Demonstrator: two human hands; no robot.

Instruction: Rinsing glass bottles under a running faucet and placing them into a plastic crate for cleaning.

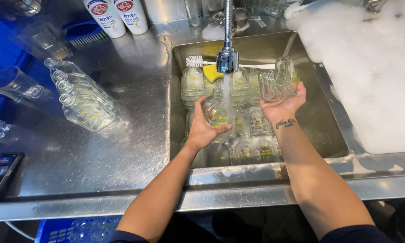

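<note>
While water runs from the faucet [227, 60], L hand [203, 130] wraps a glass bottle [218, 112] under it, prob. rinsing, w/ R hand [283, 105] cupping two clear glasses [279, 82] aside over the sink [328, 135].

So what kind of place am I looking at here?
Probably a commercial dishwashing station: a deep steel sink full of glass bottles, a running spray tap, rinsed bottles lying on the steel counter, and a neighbouring basin of foam.
</note>
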